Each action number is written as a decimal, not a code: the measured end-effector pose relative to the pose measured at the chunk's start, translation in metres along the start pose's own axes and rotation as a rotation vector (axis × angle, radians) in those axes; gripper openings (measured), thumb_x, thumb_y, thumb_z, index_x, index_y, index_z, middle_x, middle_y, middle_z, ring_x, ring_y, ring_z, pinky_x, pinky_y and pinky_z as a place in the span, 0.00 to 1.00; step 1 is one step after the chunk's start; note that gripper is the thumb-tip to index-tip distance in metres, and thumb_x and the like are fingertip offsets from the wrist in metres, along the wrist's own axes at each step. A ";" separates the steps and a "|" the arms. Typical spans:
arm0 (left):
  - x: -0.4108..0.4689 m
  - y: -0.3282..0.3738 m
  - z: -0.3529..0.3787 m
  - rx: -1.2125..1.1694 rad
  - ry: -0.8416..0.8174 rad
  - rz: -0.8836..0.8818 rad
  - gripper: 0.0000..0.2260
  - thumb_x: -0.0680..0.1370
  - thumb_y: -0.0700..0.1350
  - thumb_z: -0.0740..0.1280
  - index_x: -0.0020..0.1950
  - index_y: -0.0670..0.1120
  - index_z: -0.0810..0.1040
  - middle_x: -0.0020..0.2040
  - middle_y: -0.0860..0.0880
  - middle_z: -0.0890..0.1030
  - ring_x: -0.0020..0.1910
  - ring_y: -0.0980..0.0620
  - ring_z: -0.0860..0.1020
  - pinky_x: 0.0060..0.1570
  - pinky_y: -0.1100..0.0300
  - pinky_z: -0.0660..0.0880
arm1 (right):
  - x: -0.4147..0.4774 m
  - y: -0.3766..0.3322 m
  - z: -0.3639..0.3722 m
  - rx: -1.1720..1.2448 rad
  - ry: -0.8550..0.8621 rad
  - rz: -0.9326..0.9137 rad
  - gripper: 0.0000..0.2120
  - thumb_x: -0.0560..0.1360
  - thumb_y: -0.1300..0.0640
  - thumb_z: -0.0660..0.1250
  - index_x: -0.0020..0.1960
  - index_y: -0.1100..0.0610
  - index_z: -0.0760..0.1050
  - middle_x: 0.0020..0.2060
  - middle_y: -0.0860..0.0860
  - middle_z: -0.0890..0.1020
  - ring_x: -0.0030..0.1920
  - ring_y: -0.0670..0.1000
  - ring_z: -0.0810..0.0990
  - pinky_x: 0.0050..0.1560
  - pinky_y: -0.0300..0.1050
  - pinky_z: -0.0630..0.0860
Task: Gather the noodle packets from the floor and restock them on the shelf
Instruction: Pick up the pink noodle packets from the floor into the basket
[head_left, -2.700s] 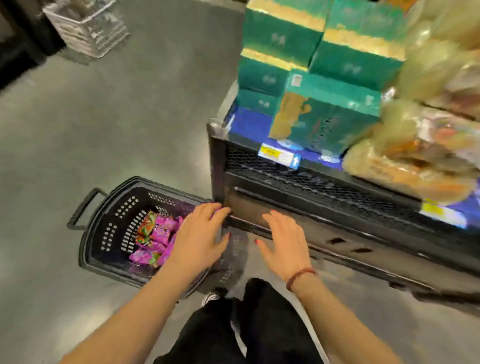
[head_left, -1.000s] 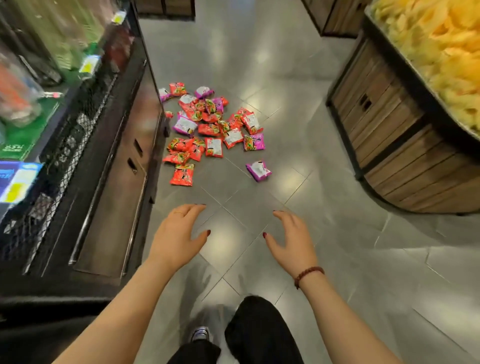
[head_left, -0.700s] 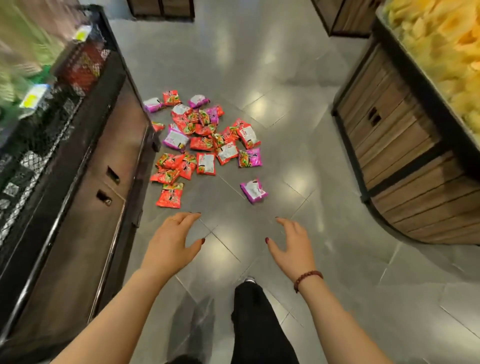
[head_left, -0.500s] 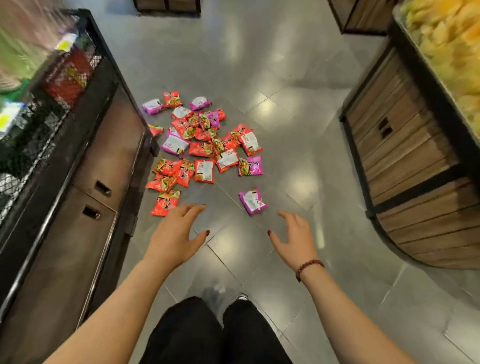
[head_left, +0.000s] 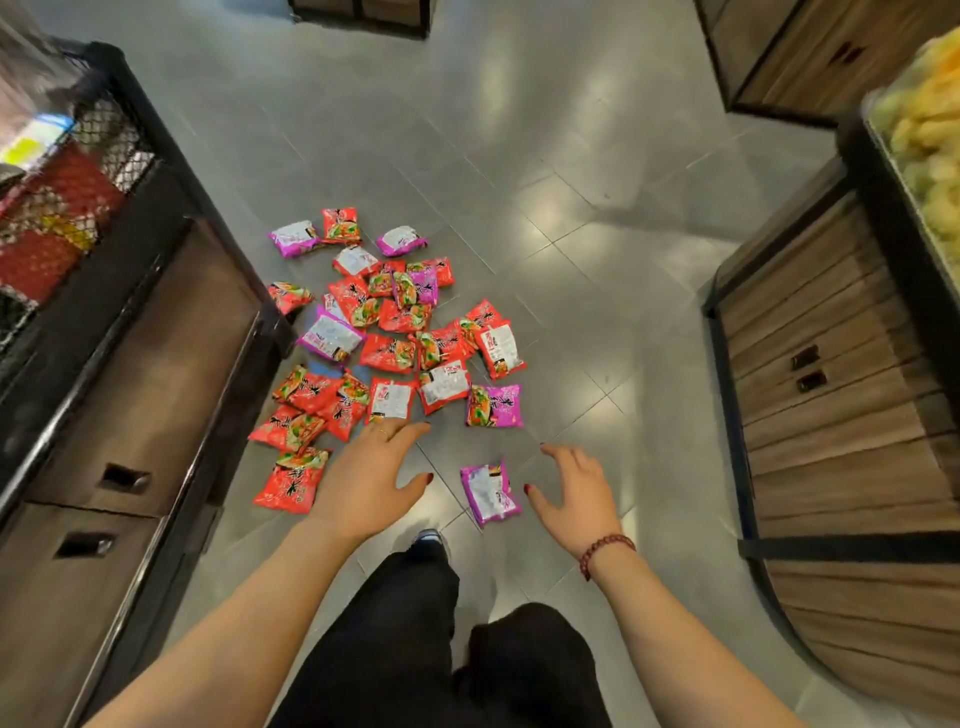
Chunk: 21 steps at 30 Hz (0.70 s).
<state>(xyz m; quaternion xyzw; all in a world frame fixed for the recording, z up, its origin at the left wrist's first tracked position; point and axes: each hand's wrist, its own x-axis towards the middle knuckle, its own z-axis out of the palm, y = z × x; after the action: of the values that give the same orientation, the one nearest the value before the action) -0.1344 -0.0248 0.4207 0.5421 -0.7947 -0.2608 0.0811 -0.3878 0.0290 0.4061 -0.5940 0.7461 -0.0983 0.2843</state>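
Right now, from the head camera, your left hand (head_left: 363, 483) hovers with fingers spread and relaxed, holding nothing, at the near edge of the noodle packets (head_left: 395, 332). Its fingertips line up with a red packet's near edge; whether they touch it cannot be told. Your right hand (head_left: 576, 499), with a beaded bracelet (head_left: 605, 551) on the wrist, is likewise spread and empty, just right of a lone purple packet (head_left: 489, 492) that lies apart from the pile, nearer you. The red and purple packets lie scattered, some overlapping, on the grey tiled floor (head_left: 545, 156), close against the base of the dark shelf (head_left: 130, 338) on your left. A wooden display stand (head_left: 831, 415) sits well apart on the right, carrying yellow snack bags (head_left: 924, 130). Your black trousers (head_left: 415, 649) and one shoe (head_left: 428, 538) show at the near edge.
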 end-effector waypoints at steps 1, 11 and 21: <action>0.017 -0.001 -0.003 -0.001 -0.014 -0.014 0.26 0.74 0.52 0.69 0.71 0.46 0.72 0.66 0.45 0.76 0.64 0.44 0.73 0.61 0.50 0.73 | 0.016 0.000 -0.004 0.003 -0.010 0.002 0.24 0.76 0.52 0.68 0.70 0.53 0.67 0.64 0.52 0.73 0.66 0.53 0.68 0.65 0.42 0.65; 0.147 -0.020 0.022 -0.012 0.002 -0.302 0.27 0.75 0.53 0.69 0.73 0.48 0.70 0.69 0.46 0.73 0.68 0.44 0.70 0.64 0.50 0.70 | 0.189 0.022 -0.019 -0.077 -0.287 -0.015 0.24 0.75 0.50 0.68 0.69 0.50 0.68 0.64 0.50 0.75 0.65 0.53 0.71 0.65 0.46 0.68; 0.219 -0.070 0.195 -0.354 0.075 -0.870 0.31 0.70 0.53 0.70 0.71 0.44 0.72 0.70 0.40 0.71 0.67 0.39 0.70 0.66 0.49 0.67 | 0.363 0.096 0.088 -0.218 -0.692 -0.076 0.18 0.71 0.54 0.67 0.61 0.53 0.75 0.56 0.55 0.80 0.57 0.57 0.78 0.55 0.45 0.74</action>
<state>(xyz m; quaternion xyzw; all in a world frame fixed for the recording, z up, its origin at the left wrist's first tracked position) -0.2448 -0.1781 0.1864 0.8117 -0.4337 -0.3821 0.0843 -0.4681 -0.2700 0.1755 -0.6462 0.5891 0.1781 0.4514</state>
